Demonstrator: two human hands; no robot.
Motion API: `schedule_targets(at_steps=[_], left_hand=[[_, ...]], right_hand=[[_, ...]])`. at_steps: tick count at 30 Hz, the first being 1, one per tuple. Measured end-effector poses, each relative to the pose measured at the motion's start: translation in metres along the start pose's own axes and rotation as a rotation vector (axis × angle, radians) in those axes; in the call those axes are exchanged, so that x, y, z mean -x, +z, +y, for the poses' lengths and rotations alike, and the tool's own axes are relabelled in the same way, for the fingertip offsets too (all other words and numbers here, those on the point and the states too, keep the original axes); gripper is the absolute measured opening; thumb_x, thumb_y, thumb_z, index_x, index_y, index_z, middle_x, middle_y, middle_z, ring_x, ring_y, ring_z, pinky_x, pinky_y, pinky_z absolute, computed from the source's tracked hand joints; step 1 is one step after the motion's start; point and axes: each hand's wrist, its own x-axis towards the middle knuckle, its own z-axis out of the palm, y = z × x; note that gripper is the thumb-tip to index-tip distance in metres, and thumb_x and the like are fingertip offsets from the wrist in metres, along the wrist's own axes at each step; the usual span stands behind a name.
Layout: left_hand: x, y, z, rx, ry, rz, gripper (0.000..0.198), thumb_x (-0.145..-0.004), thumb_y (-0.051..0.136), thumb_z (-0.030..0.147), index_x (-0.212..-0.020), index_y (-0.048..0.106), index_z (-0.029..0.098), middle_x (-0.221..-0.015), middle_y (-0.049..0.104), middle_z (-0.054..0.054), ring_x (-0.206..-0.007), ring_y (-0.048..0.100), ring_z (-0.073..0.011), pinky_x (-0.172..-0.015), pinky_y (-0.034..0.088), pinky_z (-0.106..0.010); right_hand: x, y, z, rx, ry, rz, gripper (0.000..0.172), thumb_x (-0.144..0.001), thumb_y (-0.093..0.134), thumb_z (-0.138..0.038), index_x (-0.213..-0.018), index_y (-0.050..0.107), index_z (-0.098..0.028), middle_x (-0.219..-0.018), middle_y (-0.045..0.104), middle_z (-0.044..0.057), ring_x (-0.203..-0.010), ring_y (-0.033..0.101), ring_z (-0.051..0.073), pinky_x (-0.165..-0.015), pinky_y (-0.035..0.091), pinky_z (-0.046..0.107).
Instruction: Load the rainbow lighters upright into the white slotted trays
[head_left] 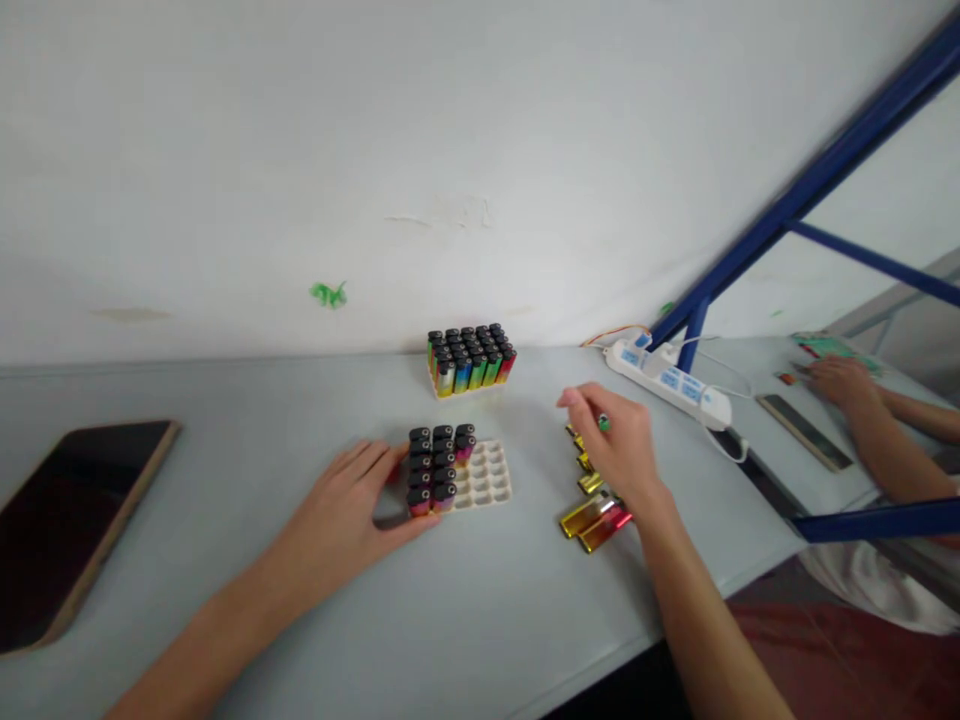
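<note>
Several black-topped lighters (pixel 443 468) stand upright in the left columns of a white tray (pixel 491 473) with round-edged slots; its right columns hold none. My left hand (pixel 360 500) is curved around the tray's left side, thumb at the front edge and fingers behind, against the outer lighters. To the right, my right hand (pixel 619 440) is closed above a row of shiny lighters (pixel 586 517) lying on the table, gold and red ones at the front. A small green and white end shows at its fingers; the rest of that item is hidden.
A second tray full of coloured lighters (pixel 472 360) stands near the wall. A large phone (pixel 71 520) lies at the left. At the right are a white power strip (pixel 667 383) with cables, a blue metal frame (pixel 750 245) and another person's hand (pixel 844 385) beyond it.
</note>
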Motion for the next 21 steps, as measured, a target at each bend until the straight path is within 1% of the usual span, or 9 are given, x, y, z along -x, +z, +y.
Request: schedule_targets(at_steps=[2, 3, 4, 6, 9, 12, 15, 18, 21], left_hand=[[0.001, 0.002, -0.002, 0.003, 0.000, 0.022, 0.049, -0.086, 0.078, 0.066, -0.112, 0.069, 0.026, -0.105, 0.074, -0.008, -0.102, 0.070, -0.0354, -0.099, 0.056, -0.050], [0.001, 0.003, -0.004, 0.005, 0.003, 0.035, 0.049, -0.086, 0.077, 0.067, -0.112, 0.069, 0.026, -0.104, 0.074, -0.008, -0.102, 0.071, -0.0358, -0.098, 0.056, -0.051], [0.002, 0.004, -0.006, 0.006, 0.009, 0.047, 0.050, -0.087, 0.076, 0.069, -0.111, 0.070, 0.026, -0.104, 0.074, -0.009, -0.102, 0.071, -0.0360, -0.097, 0.057, -0.051], [0.002, 0.006, -0.009, 0.004, 0.029, 0.067, 0.051, -0.088, 0.073, 0.071, -0.111, 0.070, 0.026, -0.102, 0.075, -0.009, -0.100, 0.071, -0.0356, -0.093, 0.059, -0.051], [0.001, 0.009, -0.013, -0.012, 0.061, 0.101, 0.053, -0.089, 0.068, 0.075, -0.108, 0.071, 0.026, -0.100, 0.076, -0.008, -0.097, 0.072, -0.0345, -0.089, 0.061, -0.050], [0.000, 0.012, -0.017, -0.027, 0.082, 0.141, 0.060, -0.086, 0.067, 0.081, -0.104, 0.072, 0.024, -0.097, 0.077, -0.008, -0.094, 0.074, -0.0351, -0.087, 0.062, -0.052], [0.000, 0.012, -0.019, -0.013, 0.094, 0.179, 0.059, -0.084, 0.069, 0.081, -0.102, 0.071, 0.025, -0.094, 0.077, -0.008, -0.090, 0.075, -0.0360, -0.084, 0.064, -0.052], [0.000, 0.013, -0.020, 0.021, 0.116, 0.207, 0.050, -0.087, 0.068, 0.075, -0.101, 0.072, 0.027, -0.093, 0.077, -0.009, -0.088, 0.074, -0.0364, -0.081, 0.064, -0.052], [0.002, 0.013, -0.021, 0.047, 0.125, 0.205, 0.050, -0.086, 0.070, 0.076, -0.100, 0.071, 0.028, -0.095, 0.077, -0.007, -0.090, 0.074, -0.0351, -0.081, 0.064, -0.051]], right_hand=[[0.009, -0.022, 0.011, -0.015, 0.104, 0.137, 0.038, -0.113, 0.052, -0.053, -0.101, 0.071, -0.022, -0.072, 0.069, 0.000, -0.063, 0.063, 0.017, -0.066, 0.049, 0.030], [0.017, -0.033, 0.016, -0.021, 0.136, 0.174, 0.033, -0.112, 0.054, -0.052, -0.109, 0.070, -0.022, -0.075, 0.070, 0.000, -0.065, 0.065, 0.018, -0.066, 0.051, 0.030], [0.026, -0.041, 0.019, -0.017, 0.158, 0.187, 0.031, -0.111, 0.057, -0.050, -0.118, 0.068, -0.022, -0.079, 0.071, 0.001, -0.067, 0.066, 0.018, -0.067, 0.053, 0.031], [0.050, -0.056, 0.025, 0.035, 0.187, 0.179, 0.032, -0.110, 0.060, -0.047, -0.130, 0.062, -0.022, -0.087, 0.072, 0.002, -0.072, 0.069, 0.020, -0.069, 0.056, 0.032], [0.089, -0.068, 0.028, 0.153, 0.197, 0.137, 0.033, -0.110, 0.060, -0.045, -0.134, 0.062, -0.022, -0.096, 0.073, 0.005, -0.077, 0.069, 0.020, -0.071, 0.058, 0.034], [0.121, -0.069, 0.027, 0.217, 0.200, 0.062, 0.033, -0.111, 0.059, -0.043, -0.137, 0.063, -0.023, -0.107, 0.071, 0.009, -0.084, 0.069, 0.022, -0.074, 0.060, 0.036], [0.140, -0.059, 0.028, 0.232, 0.235, 0.049, 0.034, -0.112, 0.055, -0.042, -0.141, 0.062, -0.025, -0.117, 0.069, 0.011, -0.096, 0.071, 0.025, -0.083, 0.063, 0.040], [0.139, -0.045, 0.036, 0.219, 0.321, 0.072, 0.036, -0.113, 0.051, -0.042, -0.143, 0.061, -0.025, -0.122, 0.068, 0.013, -0.097, 0.072, 0.025, -0.085, 0.063, 0.041], [0.124, -0.034, 0.049, 0.264, 0.417, 0.113, 0.041, -0.112, 0.049, -0.041, -0.146, 0.061, -0.020, -0.114, 0.068, 0.013, -0.087, 0.071, 0.025, -0.088, 0.063, 0.044]])
